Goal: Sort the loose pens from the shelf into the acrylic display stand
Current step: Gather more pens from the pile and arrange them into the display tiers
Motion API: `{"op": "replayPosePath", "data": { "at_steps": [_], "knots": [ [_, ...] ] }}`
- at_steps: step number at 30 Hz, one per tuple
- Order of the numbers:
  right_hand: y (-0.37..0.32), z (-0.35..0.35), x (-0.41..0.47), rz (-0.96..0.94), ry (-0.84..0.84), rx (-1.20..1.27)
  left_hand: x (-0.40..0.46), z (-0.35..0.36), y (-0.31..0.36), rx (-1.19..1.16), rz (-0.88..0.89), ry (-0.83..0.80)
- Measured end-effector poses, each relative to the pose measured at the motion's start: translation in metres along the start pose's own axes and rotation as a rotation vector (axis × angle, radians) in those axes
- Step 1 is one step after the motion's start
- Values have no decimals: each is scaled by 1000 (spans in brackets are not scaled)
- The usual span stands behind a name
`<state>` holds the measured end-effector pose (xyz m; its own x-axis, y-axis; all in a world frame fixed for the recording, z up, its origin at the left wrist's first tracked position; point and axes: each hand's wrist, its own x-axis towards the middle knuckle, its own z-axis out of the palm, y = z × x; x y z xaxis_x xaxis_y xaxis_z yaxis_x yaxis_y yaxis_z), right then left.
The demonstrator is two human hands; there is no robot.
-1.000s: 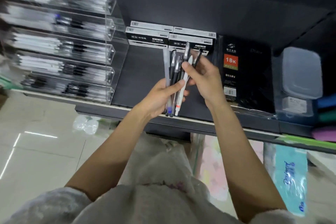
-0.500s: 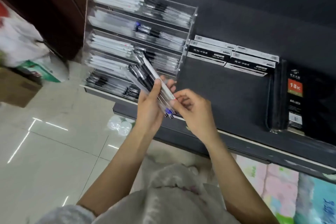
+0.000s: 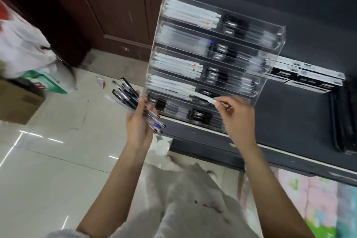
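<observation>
A clear acrylic display stand [image 3: 274, 48] with several stacked tiers stands on the left end of the dark shelf [image 3: 289, 121]; each tier holds rows of white and black pens. My left hand [image 3: 138, 123] grips a bundle of black-capped pens [image 3: 131, 100] just left of the stand's lower tiers, tips pointing down and right. My right hand [image 3: 234, 117] pinches the end of a single white pen [image 3: 201, 97], whose far end lies in front of one of the lower tiers.
Black-and-white pen boxes [image 3: 307, 77] lie on the shelf right of the stand, dark notebooks [image 3: 342, 120] beyond. On the tiled floor at left are a cardboard box [image 3: 17, 104] and a white plastic bag [image 3: 21, 48]. A brown wooden door [image 3: 108, 6] stands behind.
The view swung left toward the stand. My right hand drew one white pen from the bundle and carried it to the lower tiers. My left hand moved the bundle left of the stand.
</observation>
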<state>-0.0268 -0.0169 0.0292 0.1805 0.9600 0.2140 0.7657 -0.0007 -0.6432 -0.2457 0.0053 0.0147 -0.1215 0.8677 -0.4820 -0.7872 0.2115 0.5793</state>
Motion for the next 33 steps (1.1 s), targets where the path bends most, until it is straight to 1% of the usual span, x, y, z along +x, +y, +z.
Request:
{"op": "replayPosePath", "data": {
  "at_steps": [3, 6, 9, 12, 14, 17, 19, 21, 23, 24, 26, 28, 29, 31, 33],
  "knots": [
    [-19, 30, 21, -53, -19, -101, 4, -14, 15, -25, -16, 14],
    [-28, 52, 39, -150, -60, -219, 3, -20, 20, -28, -39, 14],
    [-31, 62, 49, -256, -67, -437, 3, -24, 20, -3, -73, 25],
    [-32, 68, 58, -398, -75, -602, 2, -27, 20, -56, -122, -11],
    [-28, 75, 63, -435, -72, -672, 1, -26, 19, -101, -157, -29],
    [-22, 87, 65, -410, -83, -688, 2, -24, 16, -136, -188, -21],
    [-20, 92, 65, -397, -92, -646, 2, -21, 15, -139, -198, -16],
    [-22, 88, 62, -416, -52, -567, 2, -19, 11, -142, -202, -38],
    [-35, 76, 53, -394, -44, -350, 2, -16, 7, -120, -202, -67],
    [-45, 70, 47, -347, -76, -201, 2, -15, 5, -106, -200, -83],
    [-62, 60, 31, -199, -234, 71, 1, -11, 0, -76, -205, -122],
    [-70, 58, 14, -65, -414, 191, -4, -4, -7, -34, -224, -170],
    [-70, 59, 7, -26, -449, 219, -6, 0, -11, -10, -242, -186],
    [-65, 58, -1, 67, -446, 315, -10, 4, -18, 36, -263, -197],
    [-58, 53, -4, 202, -444, 432, -12, 3, -26, 78, -274, -219]
  ]
}}
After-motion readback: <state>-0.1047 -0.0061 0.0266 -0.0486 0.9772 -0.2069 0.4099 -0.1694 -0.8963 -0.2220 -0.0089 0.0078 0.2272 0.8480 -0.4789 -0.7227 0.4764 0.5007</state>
